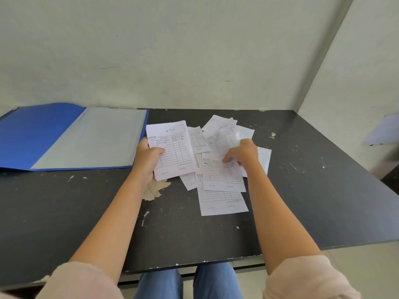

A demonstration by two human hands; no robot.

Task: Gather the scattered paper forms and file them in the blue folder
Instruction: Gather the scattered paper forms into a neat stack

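The blue folder lies open at the table's back left, its clear inner sheet facing up. My left hand is shut on a small stack of white printed forms, held just right of the folder. Several more forms lie scattered and overlapping on the dark table to the right. My right hand rests on this pile, its fingers pinching the top form.
The dark tabletop is scuffed, with a chipped patch below the held stack. Pale walls close off the back and right side. A sheet of paper hangs on the right wall. The near table edge is above my knees.
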